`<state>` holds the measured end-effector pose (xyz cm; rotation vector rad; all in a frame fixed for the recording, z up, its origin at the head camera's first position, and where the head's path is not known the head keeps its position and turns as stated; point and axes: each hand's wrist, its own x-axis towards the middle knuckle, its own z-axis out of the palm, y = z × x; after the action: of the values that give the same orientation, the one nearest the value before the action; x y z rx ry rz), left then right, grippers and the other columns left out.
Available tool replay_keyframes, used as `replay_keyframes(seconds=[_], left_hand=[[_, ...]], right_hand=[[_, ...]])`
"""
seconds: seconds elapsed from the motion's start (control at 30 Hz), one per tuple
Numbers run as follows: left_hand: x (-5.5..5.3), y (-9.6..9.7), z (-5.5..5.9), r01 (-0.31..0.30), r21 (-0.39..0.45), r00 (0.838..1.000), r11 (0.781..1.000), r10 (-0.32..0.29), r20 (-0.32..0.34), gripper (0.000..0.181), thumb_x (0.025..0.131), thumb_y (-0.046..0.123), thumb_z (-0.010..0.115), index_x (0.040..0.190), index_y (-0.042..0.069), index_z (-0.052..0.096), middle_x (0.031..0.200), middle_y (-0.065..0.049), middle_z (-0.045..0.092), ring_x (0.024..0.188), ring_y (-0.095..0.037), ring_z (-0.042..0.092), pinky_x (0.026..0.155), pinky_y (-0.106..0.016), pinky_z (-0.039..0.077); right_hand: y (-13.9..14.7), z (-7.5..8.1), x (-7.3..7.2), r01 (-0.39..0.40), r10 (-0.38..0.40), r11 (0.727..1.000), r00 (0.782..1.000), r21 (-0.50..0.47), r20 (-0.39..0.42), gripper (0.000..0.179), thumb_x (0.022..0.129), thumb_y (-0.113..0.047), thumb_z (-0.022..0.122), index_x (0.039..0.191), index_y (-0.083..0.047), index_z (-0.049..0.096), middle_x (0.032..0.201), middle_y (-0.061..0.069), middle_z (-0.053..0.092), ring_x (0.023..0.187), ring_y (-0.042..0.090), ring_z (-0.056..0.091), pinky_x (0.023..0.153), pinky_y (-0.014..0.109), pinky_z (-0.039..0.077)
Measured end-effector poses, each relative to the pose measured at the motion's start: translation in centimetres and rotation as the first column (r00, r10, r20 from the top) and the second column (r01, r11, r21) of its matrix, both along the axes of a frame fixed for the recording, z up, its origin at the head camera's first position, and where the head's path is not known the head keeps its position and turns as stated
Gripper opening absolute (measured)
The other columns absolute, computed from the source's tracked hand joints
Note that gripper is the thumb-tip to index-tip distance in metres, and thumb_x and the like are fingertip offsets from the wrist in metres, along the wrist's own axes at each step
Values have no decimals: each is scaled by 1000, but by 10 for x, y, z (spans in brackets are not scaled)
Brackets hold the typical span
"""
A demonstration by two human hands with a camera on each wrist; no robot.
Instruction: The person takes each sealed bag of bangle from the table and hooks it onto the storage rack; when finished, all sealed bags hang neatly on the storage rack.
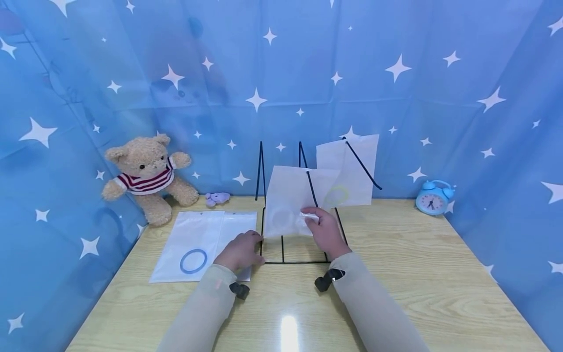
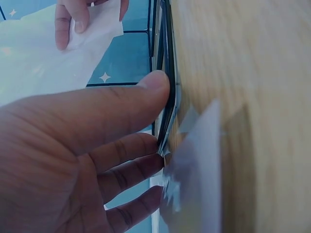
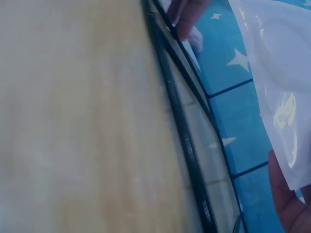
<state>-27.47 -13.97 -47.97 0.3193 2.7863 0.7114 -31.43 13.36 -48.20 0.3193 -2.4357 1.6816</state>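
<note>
My right hand (image 1: 326, 230) pinches the lower right edge of a translucent white plastic bag (image 1: 288, 195) that hangs at a prong of a black wire rack (image 1: 294, 263). A pale ring shape shows inside that bag. At the rack's front left corner is my left hand (image 1: 241, 250), its thumb and fingertips touching the black rod (image 2: 167, 58) with the fingers spread. Behind, a second white bag (image 1: 362, 161) with a yellow-green ring (image 1: 337, 195) hangs from another prong. In the right wrist view, the held bag (image 3: 286, 73) covers part of the right hand.
Left of the rack, flat white bags (image 1: 193, 239) lie on the wooden table (image 1: 418, 274), one with a blue ring (image 1: 193, 261). A teddy bear (image 1: 147, 171) and a small purple toy (image 1: 217, 198) are at the back left, a blue alarm clock (image 1: 433, 198) at the back right.
</note>
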Motion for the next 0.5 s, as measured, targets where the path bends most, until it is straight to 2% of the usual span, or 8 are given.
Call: replay_keyframes(seconds=[0.03, 0.1, 0.17, 0.2, 0.3, 0.4, 0.43, 0.5], left_hand=[[0, 0, 0, -4, 3, 1000, 1000, 4, 1, 69, 89, 26, 85, 151, 10, 58, 155, -10, 53, 143, -36, 50, 115, -53, 47], [0, 0, 0, -6, 5, 1000, 1000, 6, 0, 70, 89, 26, 86, 151, 10, 58, 155, -10, 54, 143, -36, 50, 114, -54, 47], [0, -1, 0, -7, 5, 1000, 1000, 7, -2, 70, 89, 26, 86, 151, 10, 58, 154, -10, 54, 142, -36, 50, 115, -54, 47], [0, -1, 0, -6, 4, 1000, 1000, 6, -3, 70, 89, 25, 86, 151, 10, 58, 154, -10, 54, 142, -36, 50, 115, -53, 47], [1, -2, 0, -1, 10, 1000, 1000, 1, -5, 70, 89, 25, 86, 151, 9, 58, 153, -10, 55, 142, -36, 50, 115, -54, 47], [1, -2, 1, 1, 25, 1000, 1000, -1, 2, 69, 89, 25, 86, 151, 9, 58, 153, -11, 55, 142, -37, 50, 115, -55, 46], [2, -2, 1, 2, 30, 1000, 1000, -2, 3, 69, 89, 24, 86, 150, 8, 58, 153, -11, 55, 142, -37, 50, 115, -55, 46], [2, -2, 1, -1, 33, 1000, 999, 0, 4, 69, 89, 24, 85, 150, 8, 58, 154, -11, 54, 143, -37, 50, 115, -55, 46]], right_hand=[[0, -1, 3, -4, 4, 1000, 1000, 0, 6, 27, 103, -9, 64, 127, -14, 75, 146, 4, 65, 89, 14, 60, 86, 33, 51], [1, -1, 9, -8, 8, 1000, 1000, 1, 19, 27, 104, -10, 63, 128, -15, 75, 147, 4, 64, 66, 12, 52, 72, 32, 51], [1, -1, 15, -11, 11, 1000, 999, 11, 32, 27, 105, -11, 62, 129, -17, 74, 148, 4, 62, 54, 8, 43, 64, 29, 48], [1, -1, 18, -21, 21, 1000, 999, 10, 33, 27, 105, -11, 61, 129, -16, 73, 148, 5, 62, 48, 11, 36, 58, 30, 45], [2, -2, 24, -32, 31, 999, 999, 15, 40, 26, 106, -12, 61, 129, -16, 73, 145, 6, 63, 45, 10, 36, 49, 27, 41], [5, -2, 30, -37, 37, 999, 999, 19, 31, 26, 105, -12, 62, 129, -15, 74, 142, 7, 64, 45, 11, 37, 45, 26, 40], [6, -2, 31, -33, 33, 999, 999, 23, 28, 26, 105, -12, 62, 128, -16, 74, 140, 7, 64, 45, 11, 37, 45, 26, 39], [9, -2, 36, -29, 28, 999, 999, 33, 22, 26, 105, -11, 63, 128, -15, 74, 142, 7, 64, 55, 8, 43, 52, 25, 43]])
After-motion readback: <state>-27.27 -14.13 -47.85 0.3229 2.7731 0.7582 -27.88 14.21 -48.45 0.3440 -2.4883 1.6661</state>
